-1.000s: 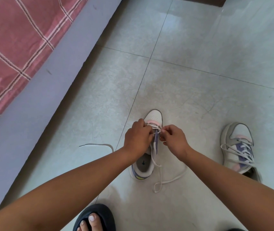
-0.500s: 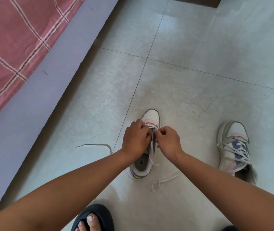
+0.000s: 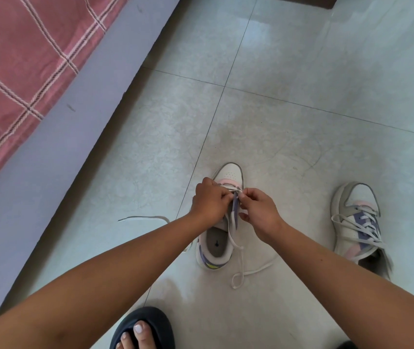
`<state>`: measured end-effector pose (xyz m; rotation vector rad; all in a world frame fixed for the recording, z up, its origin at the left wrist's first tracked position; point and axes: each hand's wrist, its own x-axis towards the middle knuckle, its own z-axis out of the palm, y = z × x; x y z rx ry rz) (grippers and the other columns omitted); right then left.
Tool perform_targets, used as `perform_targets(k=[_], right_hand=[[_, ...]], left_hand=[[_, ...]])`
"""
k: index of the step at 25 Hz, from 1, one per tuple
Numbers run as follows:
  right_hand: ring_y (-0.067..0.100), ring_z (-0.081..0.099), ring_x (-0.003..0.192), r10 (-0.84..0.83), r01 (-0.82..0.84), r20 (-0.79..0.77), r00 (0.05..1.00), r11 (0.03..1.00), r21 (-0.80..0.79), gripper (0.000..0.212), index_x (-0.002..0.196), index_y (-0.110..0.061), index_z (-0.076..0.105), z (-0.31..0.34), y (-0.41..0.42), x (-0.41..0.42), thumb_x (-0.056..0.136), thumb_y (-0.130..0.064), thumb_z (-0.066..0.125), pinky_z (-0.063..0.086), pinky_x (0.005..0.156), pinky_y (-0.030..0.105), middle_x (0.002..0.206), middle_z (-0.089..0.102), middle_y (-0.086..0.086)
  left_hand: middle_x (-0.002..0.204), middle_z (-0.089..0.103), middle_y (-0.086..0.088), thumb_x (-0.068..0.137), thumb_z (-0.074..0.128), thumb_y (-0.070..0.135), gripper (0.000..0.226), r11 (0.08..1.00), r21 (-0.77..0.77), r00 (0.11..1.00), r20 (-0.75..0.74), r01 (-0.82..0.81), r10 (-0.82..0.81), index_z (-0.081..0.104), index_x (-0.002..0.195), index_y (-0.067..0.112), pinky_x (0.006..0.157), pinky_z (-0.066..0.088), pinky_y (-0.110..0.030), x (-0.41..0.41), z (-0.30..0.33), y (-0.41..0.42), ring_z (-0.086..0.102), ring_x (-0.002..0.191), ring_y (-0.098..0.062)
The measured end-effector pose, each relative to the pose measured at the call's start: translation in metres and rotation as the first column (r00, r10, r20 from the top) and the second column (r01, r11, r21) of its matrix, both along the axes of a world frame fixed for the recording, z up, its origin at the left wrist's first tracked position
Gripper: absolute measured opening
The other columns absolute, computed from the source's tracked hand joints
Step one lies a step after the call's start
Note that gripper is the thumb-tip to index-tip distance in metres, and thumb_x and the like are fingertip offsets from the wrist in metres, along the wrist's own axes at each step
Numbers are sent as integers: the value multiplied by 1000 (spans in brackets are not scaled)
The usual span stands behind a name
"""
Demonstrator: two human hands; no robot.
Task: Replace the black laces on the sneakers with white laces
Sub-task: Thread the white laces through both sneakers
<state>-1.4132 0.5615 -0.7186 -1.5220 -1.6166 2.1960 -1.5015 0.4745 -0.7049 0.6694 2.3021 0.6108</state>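
Observation:
A white sneaker (image 3: pixel 228 172) with pink and purple trim stands on the tiled floor, toe pointing away from me. My left hand (image 3: pixel 209 202) grips its left side near the front eyelets. My right hand (image 3: pixel 260 212) pinches the white lace (image 3: pixel 236 244) at the front eyelets. One loose end of that lace trails over the heel opening and loops on the floor to the right. The other end (image 3: pixel 145 218) lies on the floor to the left. A second sneaker (image 3: pixel 357 220) stands to the right, laced in white.
A bed with a pink checked cover (image 3: pixel 24 66) and a grey-blue side panel (image 3: pixel 57 152) runs along the left. My foot in a dark slipper (image 3: pixel 143 328) is at the bottom edge. Pale floor tiles (image 3: pixel 301 84) stretch ahead.
Both hands stay at the front eyelets; my right hand has closed in toward the left one. The view has shifted slightly.

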Motion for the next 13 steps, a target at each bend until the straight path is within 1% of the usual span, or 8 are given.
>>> perform_targets(k=[2, 3, 4, 6, 8, 10, 13], right_hand=[[12, 50, 70, -99, 78, -94, 991, 977, -198, 22, 82, -15, 52, -1, -2, 4, 100, -10, 41, 44, 66, 26, 79, 55, 3], [12, 49, 70, -147, 114, -107, 983, 956, -271, 22, 83, -16, 51, -2, -2, 6, 101, -9, 39, 44, 66, 26, 78, 54, 3], [12, 48, 70, -162, 125, -103, 981, 945, -301, 22, 83, -16, 51, -3, -2, 8, 101, -10, 39, 44, 67, 27, 78, 53, 3], [13, 49, 70, -101, 81, -65, 993, 964, -254, 19, 84, -14, 54, -4, 2, 9, 99, -12, 43, 45, 69, 28, 79, 53, 5], [15, 52, 71, -34, 33, -8, 999, 988, -154, 13, 87, -11, 58, -1, 5, 8, 96, -18, 53, 48, 69, 29, 79, 56, 7], [16, 53, 69, -7, 10, 31, 999, 997, -74, 16, 84, -8, 61, 0, 5, 7, 92, -21, 60, 50, 67, 28, 76, 57, 8], [14, 51, 64, -10, 13, 57, 998, 998, -57, 16, 77, -7, 63, 1, 4, 4, 91, -16, 60, 49, 63, 25, 69, 55, 7]], left_hand=[[121, 49, -12, 91, 57, 29, 24, 1000, -26, 1000, 26, -5, 6, 72, 106, 16, 98, 41, -42, -4, -1, 1, 47, 115, -25], [118, 54, -13, 90, 59, 29, 23, 999, -19, 999, 42, -28, 29, 73, 103, 16, 96, 43, -41, -5, -1, 1, 50, 113, -26], [115, 58, -13, 89, 60, 29, 23, 998, -14, 997, 63, -54, 55, 74, 100, 15, 94, 45, -41, -5, -2, 1, 53, 111, -27], [109, 62, -16, 89, 61, 31, 25, 996, -35, 991, 102, -86, 89, 74, 95, 10, 90, 48, -41, -6, -1, 3, 56, 106, -29], [111, 62, -15, 89, 62, 31, 25, 996, -55, 991, 114, -70, 76, 74, 96, 11, 92, 47, -42, -7, 0, 4, 56, 108, -29], [116, 60, -12, 88, 63, 28, 22, 999, -45, 996, 84, -31, 34, 75, 100, 15, 94, 47, -41, -8, 1, 4, 55, 110, -27], [120, 51, -11, 87, 63, 27, 19, 999, -34, 1000, 19, -8, 8, 75, 100, 19, 95, 46, -41, -5, 2, 1, 51, 112, -25]])
